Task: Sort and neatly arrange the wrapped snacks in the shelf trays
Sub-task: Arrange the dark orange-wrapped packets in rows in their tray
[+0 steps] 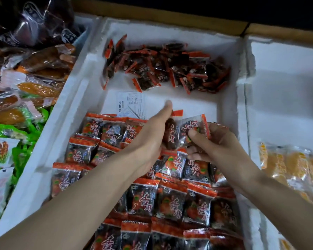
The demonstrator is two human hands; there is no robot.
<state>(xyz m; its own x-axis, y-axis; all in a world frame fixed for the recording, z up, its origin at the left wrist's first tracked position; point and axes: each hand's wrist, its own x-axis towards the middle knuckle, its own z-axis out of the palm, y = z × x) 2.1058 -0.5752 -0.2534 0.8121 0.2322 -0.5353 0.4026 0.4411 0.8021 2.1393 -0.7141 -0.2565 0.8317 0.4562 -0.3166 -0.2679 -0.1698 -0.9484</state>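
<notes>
At the far left a neighbouring tray (pixel 49 109) is heaped with mixed green and orange packs (pixel 25 87). Next comes the white foam tray (pixel 76 98), the task's own. Its near half is filled with rows of red-and-black packets (pixel 143 199), overlapped with their red seals toward the far wall. Beyond them lies a bare strip with a paper slip (pixel 132 103), and against the far wall a loose heap (pixel 166 69) not yet sorted. The left hand (pixel 148 139) curls round one packet (pixel 170 132), thumb pointing up. Just right of it, the right hand (pixel 217 145) pinches a second packet (pixel 190 127) under its thumb. That one lies crosswise, red seal to the right, so it likely needs a quarter turn to match the rows. The open spot is directly below and just beyond both hands, at the right end of the farthest row, nearer the right hand. At the right edge, another foam tray (pixel 278 87) holds yellow packs (pixel 293 163).
</notes>
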